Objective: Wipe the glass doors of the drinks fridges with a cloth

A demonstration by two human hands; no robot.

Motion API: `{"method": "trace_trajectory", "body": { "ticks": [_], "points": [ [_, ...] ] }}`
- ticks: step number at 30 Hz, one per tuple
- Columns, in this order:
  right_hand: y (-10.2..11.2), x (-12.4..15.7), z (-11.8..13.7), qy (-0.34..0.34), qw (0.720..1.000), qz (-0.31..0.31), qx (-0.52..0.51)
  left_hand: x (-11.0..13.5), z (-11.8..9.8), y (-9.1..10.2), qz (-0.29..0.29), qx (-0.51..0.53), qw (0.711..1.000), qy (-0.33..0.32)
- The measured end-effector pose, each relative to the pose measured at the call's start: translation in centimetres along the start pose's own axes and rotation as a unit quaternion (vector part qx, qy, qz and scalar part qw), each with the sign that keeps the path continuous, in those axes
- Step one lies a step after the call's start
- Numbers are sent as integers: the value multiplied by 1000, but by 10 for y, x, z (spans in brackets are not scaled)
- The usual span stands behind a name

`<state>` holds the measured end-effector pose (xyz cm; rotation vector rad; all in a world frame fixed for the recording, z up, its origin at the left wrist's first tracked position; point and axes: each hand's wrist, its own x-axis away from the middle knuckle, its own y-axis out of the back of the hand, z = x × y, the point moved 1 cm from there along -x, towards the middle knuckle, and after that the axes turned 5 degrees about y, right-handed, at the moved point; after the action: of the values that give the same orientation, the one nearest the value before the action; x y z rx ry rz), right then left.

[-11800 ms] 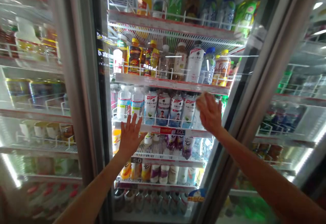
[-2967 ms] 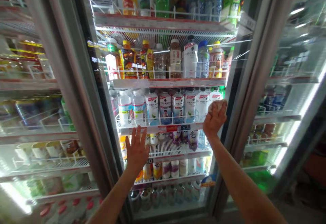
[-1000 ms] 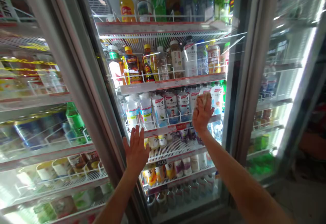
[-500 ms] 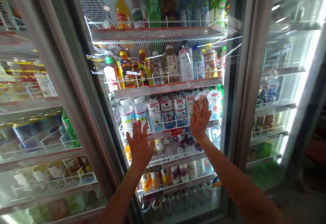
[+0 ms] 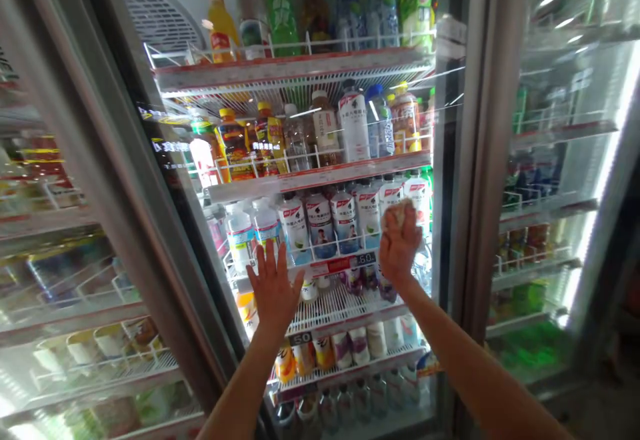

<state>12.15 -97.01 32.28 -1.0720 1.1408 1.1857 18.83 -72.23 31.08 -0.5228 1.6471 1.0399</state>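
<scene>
A pale cloth (image 5: 400,217) is bunched under the fingers of my right hand (image 5: 399,250), against the glass door (image 5: 453,227) of a drinks fridge. My left hand (image 5: 274,287) lies on or just before the same glass at the lower left, its fingers spread and holding nothing. Behind the glass between both hands stand several white-labelled bottles (image 5: 320,220) on the middle shelf. Clear bottles with blue labels (image 5: 267,223) show just above my left fingers. The cloth hides part of the bottles at the right of that row.
Metal door frames (image 5: 493,160) stand on the right, and another frame (image 5: 115,180) slants down on the left. Shelves above hold more bottles (image 5: 283,10). Cans (image 5: 325,353) line a lower shelf. Neighbouring fridge doors (image 5: 555,213) show stocked shelves.
My right hand and the cloth have shifted slightly right and down over the glass. My left hand stays nearly in place. The view has turned a little, so the shelves sit further left.
</scene>
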Motion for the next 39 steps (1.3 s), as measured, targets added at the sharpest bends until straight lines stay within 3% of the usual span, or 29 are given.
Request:
{"method": "trace_trajectory", "body": {
  "ticks": [3,5,7,10,12,14,19,22,25,27,30,34,37,39],
  "points": [
    [0,25,34,127,987,82,-50,0,-2,-1,-3,3,1000,9],
    [2,33,33,162,979,107,-56,-1,-2,-1,-12,4,1000,6],
    [6,32,6,126,988,84,-29,-1,-2,0,-17,4,1000,2],
    [14,25,-50,-2,1000,6,27,0,-5,1,-14,6,1000,4],
    [16,27,-66,-64,997,-21,46,2,-8,0,-12,10,1000,18],
    [15,38,-52,-64,997,-6,42,4,-12,-1,-9,15,999,35],
    [10,77,23,98,989,107,-41,7,-14,-3,8,20,998,53],
    [15,76,5,115,987,108,-26,10,-12,-3,16,13,998,53],
    [21,62,-47,31,999,38,21,17,-12,-4,15,9,999,43],
    [21,57,-63,-34,999,-4,36,21,-12,-6,10,10,999,43],
    [16,63,-38,-37,999,6,19,24,-13,-10,8,11,999,49],
    [11,79,18,72,993,90,-38,24,-13,-11,13,14,998,54],
    [13,72,3,89,990,103,-45,24,-12,-9,11,11,999,48],
    [16,58,-27,36,997,60,-15,25,-10,-9,13,10,999,40]
  ]
}}
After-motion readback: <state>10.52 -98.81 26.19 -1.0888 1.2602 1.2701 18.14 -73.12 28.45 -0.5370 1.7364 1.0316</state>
